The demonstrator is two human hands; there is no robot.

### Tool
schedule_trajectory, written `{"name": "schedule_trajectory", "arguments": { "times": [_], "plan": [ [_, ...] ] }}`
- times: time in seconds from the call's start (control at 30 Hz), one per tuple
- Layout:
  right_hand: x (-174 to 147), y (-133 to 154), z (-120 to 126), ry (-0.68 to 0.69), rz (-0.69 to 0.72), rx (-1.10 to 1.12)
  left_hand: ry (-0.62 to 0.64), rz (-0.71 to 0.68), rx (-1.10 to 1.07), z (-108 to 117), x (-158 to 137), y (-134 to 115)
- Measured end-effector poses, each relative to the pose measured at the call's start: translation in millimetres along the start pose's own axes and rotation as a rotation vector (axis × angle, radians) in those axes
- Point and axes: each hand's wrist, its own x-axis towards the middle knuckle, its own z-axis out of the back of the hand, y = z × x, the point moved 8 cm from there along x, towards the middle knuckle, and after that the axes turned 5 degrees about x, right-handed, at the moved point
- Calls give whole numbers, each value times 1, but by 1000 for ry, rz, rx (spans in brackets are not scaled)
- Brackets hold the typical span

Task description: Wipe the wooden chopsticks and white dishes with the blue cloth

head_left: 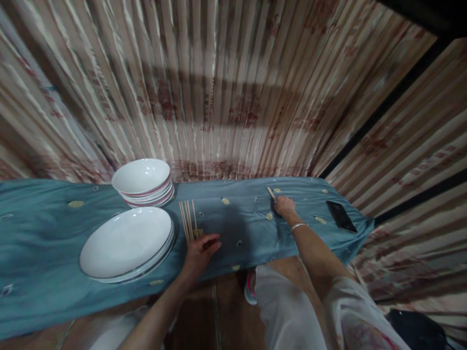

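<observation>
Several wooden chopsticks (188,218) lie side by side on the blue-green cloth, pointing away from me. My left hand (200,247) rests at their near ends, its fingers stretched out and a little apart, gripping nothing I can see. Further right, my right hand (284,206) is closed around more chopsticks (270,192), whose tips stick out beyond the fingers toward the back. The rest of those sticks is hidden by the hand. A bracelet (299,225) circles my right wrist.
A stack of white oval plates (126,243) stands left of the chopsticks, with a stack of white bowls (142,177) behind it. Toward the right end of the cloth-covered table (244,228) lies a black phone (341,216). Pleated curtains (226,97) hang along the back.
</observation>
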Motion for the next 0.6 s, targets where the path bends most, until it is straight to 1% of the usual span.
{"name": "schedule_trajectory", "arguments": {
  "times": [0.2, 0.6],
  "plan": [
    [7, 0, -6, 25, -17, 5, -4, -13, -7, 1, 0, -2],
    [0, 4, -2, 52, -18, 1, -3, -49, -5, 2, -1, -4]
  ]
}}
